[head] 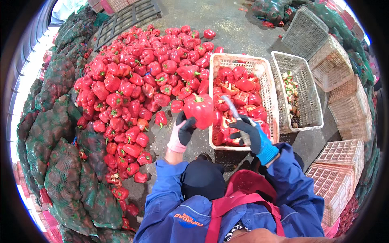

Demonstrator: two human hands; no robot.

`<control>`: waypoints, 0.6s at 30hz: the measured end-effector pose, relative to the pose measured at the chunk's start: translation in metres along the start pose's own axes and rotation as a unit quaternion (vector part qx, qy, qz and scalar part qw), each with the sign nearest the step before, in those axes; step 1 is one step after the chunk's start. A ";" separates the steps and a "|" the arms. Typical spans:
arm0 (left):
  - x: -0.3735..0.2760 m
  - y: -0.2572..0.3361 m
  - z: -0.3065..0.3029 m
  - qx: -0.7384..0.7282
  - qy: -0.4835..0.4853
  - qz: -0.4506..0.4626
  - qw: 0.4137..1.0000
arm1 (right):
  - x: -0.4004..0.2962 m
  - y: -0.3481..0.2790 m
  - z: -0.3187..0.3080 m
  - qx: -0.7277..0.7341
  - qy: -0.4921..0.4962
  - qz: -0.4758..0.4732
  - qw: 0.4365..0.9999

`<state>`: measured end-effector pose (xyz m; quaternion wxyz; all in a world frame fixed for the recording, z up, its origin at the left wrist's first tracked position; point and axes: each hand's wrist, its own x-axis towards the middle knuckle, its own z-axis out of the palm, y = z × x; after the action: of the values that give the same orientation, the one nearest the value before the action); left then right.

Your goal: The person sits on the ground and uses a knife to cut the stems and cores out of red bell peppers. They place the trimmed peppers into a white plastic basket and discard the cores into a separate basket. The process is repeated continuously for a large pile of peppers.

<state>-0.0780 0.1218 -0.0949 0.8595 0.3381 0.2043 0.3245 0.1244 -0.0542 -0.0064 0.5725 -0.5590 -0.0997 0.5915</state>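
Note:
My left hand (184, 132), in a pink glove with a black palm, holds a large whole red bell pepper (199, 111) with its green stem up. In my right hand (252, 133), gloved in blue and black, is a knife (231, 106); its blade points up and away from me. That hand is over the near part of a white plastic crate (274, 121), which holds cut red bell peppers (243, 85). The held pepper is just left of the crate's rim. A big pile of whole red bell peppers (146, 76) spreads over the floor to the left.
A second crate (299, 129) with stem and core scraps (290, 91) stands right of the first. Stacked crates (340, 152) line the right side. Full green mesh sacks (62, 179) lie along the left. A dark slatted pallet (127, 21) lies beyond the pile.

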 end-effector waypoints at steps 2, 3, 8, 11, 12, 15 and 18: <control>-0.021 0.007 0.040 0.091 -0.068 -0.018 0.993 | 0.005 0.014 0.009 0.109 -0.077 -0.055 0.989; -0.029 0.006 0.053 0.158 -0.101 -0.026 0.982 | 0.002 0.015 0.011 0.161 -0.116 -0.081 0.977; -0.052 0.025 0.126 -0.042 -0.084 -0.172 0.981 | -0.038 0.007 0.008 0.047 -0.061 -0.188 0.979; -0.056 0.006 0.136 -0.056 -0.060 -0.097 0.992 | -0.044 0.013 -0.006 -0.108 0.027 -0.222 0.969; -0.057 -0.001 0.131 -0.095 -0.044 -0.094 0.990 | -0.071 -0.005 0.004 -0.148 0.070 -0.191 0.968; -0.058 -0.014 0.143 -0.140 0.002 -0.075 0.987 | -0.096 0.018 0.002 -0.132 0.083 -0.333 0.930; -0.058 -0.020 0.152 -0.134 -0.008 -0.045 0.990 | -0.105 0.027 0.007 -0.367 0.144 -0.451 0.801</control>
<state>-0.0234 0.0020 0.0027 0.9124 0.2131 0.1671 0.3068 0.0739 -0.1421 0.0329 0.5345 -0.6978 -0.4664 0.0992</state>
